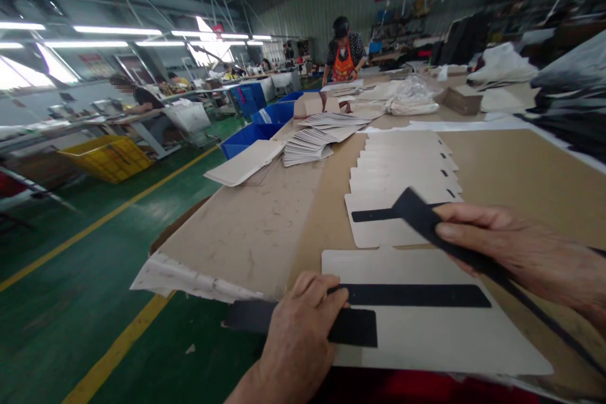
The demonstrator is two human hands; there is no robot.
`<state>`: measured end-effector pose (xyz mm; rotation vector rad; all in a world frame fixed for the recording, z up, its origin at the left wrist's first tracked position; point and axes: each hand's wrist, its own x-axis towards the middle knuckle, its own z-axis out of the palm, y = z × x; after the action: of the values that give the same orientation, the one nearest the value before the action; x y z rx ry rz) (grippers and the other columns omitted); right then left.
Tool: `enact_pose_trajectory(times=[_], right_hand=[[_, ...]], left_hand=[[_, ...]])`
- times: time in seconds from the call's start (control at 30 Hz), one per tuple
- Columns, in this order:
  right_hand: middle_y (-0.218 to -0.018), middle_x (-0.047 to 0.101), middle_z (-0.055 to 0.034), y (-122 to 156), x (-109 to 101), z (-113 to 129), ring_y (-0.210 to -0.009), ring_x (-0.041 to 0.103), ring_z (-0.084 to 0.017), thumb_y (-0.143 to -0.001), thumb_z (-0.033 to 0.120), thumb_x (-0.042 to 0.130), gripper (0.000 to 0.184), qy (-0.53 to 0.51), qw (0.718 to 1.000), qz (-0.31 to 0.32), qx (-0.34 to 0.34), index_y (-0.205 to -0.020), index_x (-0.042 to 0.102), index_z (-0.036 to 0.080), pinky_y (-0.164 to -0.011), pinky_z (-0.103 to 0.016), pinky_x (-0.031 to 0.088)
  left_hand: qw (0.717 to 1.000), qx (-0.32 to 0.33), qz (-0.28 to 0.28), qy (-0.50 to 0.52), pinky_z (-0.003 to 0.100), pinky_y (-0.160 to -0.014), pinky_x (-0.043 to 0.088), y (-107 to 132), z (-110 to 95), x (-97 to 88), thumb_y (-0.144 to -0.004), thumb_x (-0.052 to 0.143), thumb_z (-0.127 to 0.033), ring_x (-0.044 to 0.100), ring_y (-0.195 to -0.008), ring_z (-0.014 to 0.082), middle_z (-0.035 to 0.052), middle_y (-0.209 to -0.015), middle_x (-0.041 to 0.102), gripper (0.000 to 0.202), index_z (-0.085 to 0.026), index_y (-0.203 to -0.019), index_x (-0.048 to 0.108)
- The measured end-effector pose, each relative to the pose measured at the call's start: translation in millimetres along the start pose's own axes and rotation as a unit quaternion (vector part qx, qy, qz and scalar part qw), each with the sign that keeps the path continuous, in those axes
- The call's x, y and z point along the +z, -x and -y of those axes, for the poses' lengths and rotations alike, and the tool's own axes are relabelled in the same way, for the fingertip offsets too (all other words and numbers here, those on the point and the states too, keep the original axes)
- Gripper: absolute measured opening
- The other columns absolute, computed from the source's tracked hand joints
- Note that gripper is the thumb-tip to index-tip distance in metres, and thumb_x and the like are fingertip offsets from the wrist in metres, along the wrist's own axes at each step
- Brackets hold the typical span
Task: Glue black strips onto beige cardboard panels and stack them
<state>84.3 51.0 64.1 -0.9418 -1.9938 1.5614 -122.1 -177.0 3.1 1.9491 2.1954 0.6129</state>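
Observation:
A pale card sheet point(440, 334) lies at the near edge of the brown worktable point(265, 227), with one black strip point(416, 295) stuck across it. My left hand point(303, 334) is closed on a second black strip point(353, 327), which lies over the card's left edge and sticks out past it. My right hand point(525, 252) pinches another black strip point(421, 214), lifted and angled above the cards. Beyond lies a fanned row of pale cards point(402, 177); the nearest one carries a black strip.
More stacked cards point(243, 163) and fanned sheets point(317, 136) lie further up the table. A person in an orange apron point(344, 53) stands at its far end. Blue bins point(250, 136) and a yellow crate point(108, 156) sit on the green floor to the left.

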Motion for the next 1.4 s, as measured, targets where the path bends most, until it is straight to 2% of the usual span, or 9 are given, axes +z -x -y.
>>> enact_pose_trajectory(times=[0.07,0.13,0.27,0.47,0.57,0.77,1.03,1.27,1.4], right_hand=[[-0.070,0.067,0.0006,-15.3,28.0,4.5,-0.055,0.055,-0.013,-0.076,0.046,0.069,0.032,0.029,0.989,0.134,0.048,-0.099,0.070,0.023,-0.046,-0.022,0.039],[-0.066,0.062,0.0030,-30.6,49.9,1.1,-0.053,0.049,-0.010,-0.078,0.040,0.066,0.024,0.083,0.976,0.196,0.046,-0.094,0.068,0.022,-0.046,-0.021,0.034],[-0.059,0.054,0.0052,-54.2,77.3,-13.9,-0.052,0.044,-0.009,-0.080,0.030,0.060,0.015,0.166,0.958,0.235,-0.007,-0.087,0.068,0.020,-0.049,-0.022,0.031],[-0.063,0.060,0.0026,-67.0,97.4,-25.5,-0.058,0.050,-0.012,-0.079,0.029,0.058,0.017,0.229,0.940,0.253,-0.021,-0.088,0.070,0.019,-0.055,-0.025,0.035],[-0.064,0.062,0.0021,-68.6,100.9,-27.2,-0.058,0.051,-0.013,-0.079,0.028,0.058,0.017,0.241,0.937,0.251,-0.028,-0.087,0.070,0.020,-0.055,-0.025,0.036],[-0.069,0.066,0.0003,-72.7,105.2,-25.4,-0.063,0.055,-0.014,-0.080,0.025,0.057,0.016,0.266,0.929,0.256,-0.030,-0.087,0.070,0.019,-0.059,-0.025,0.038],[-0.074,0.070,-0.0011,-73.4,104.5,-28.0,-0.067,0.059,-0.014,-0.081,0.026,0.058,0.016,0.301,0.920,0.249,-0.035,-0.087,0.071,0.020,-0.061,-0.025,0.038],[-0.078,0.070,-0.0025,-72.3,108.8,-31.2,-0.070,0.060,-0.016,-0.080,0.028,0.058,0.017,0.311,0.921,0.230,-0.055,-0.087,0.071,0.020,-0.063,-0.027,0.039],[-0.079,0.069,-0.0001,-70.4,80.8,-24.1,-0.070,0.060,-0.016,-0.077,0.032,0.063,0.022,0.292,0.922,0.253,-0.024,-0.097,0.069,0.023,-0.062,-0.026,0.040]], left_hand=[[0.999,-0.014,0.023,-0.036,0.042,-0.096,0.049,-9.9,0.0,13.8,-0.077,0.048,-0.007,0.052,-0.111,0.0255,0.0069,-0.122,0.062,0.047,-0.023,-0.119,0.061],[0.997,-0.032,0.039,-0.057,0.042,-0.095,0.050,-16.0,1.6,24.0,-0.080,0.047,-0.009,0.053,-0.109,0.0263,0.0067,-0.121,0.062,0.044,-0.022,-0.120,0.060],[0.997,-0.035,0.025,-0.060,0.041,-0.092,0.052,-14.8,8.8,35.0,-0.081,0.046,-0.010,0.056,-0.105,0.0255,0.0067,-0.119,0.063,0.039,-0.020,-0.116,0.061],[0.998,-0.002,-0.032,-0.047,0.039,-0.088,0.053,-8.1,15.6,44.0,-0.085,0.045,-0.013,0.058,-0.099,0.0233,0.0070,-0.111,0.065,0.033,-0.020,-0.113,0.061],[0.997,-0.005,-0.042,-0.057,0.040,-0.084,0.054,-8.1,16.3,46.4,-0.083,0.047,-0.014,0.058,-0.095,0.0239,0.0085,-0.113,0.063,0.033,-0.020,-0.112,0.061],[0.992,0.001,-0.025,-0.125,0.045,-0.086,0.055,-8.1,18.6,46.7,-0.075,0.052,-0.015,0.055,-0.105,0.0288,0.0111,-0.138,0.052,0.039,-0.020,-0.113,0.059],[0.993,-0.019,0.010,-0.118,0.044,-0.090,0.053,-8.4,16.9,44.6,-0.066,0.053,-0.012,0.050,-0.109,0.0282,0.0081,-0.144,0.048,0.046,-0.021,-0.111,0.057],[0.992,-0.024,0.020,-0.120,0.044,-0.095,0.050,-10.8,17.5,41.6,-0.070,0.055,-0.014,0.049,-0.108,0.0276,0.0069,-0.143,0.049,0.040,-0.020,-0.109,0.058],[0.992,-0.025,0.021,-0.119,0.042,-0.095,0.050,-13.0,18.0,39.4,-0.072,0.055,-0.014,0.050,-0.108,0.0264,0.0049,-0.142,0.051,0.038,-0.021,-0.110,0.059]])
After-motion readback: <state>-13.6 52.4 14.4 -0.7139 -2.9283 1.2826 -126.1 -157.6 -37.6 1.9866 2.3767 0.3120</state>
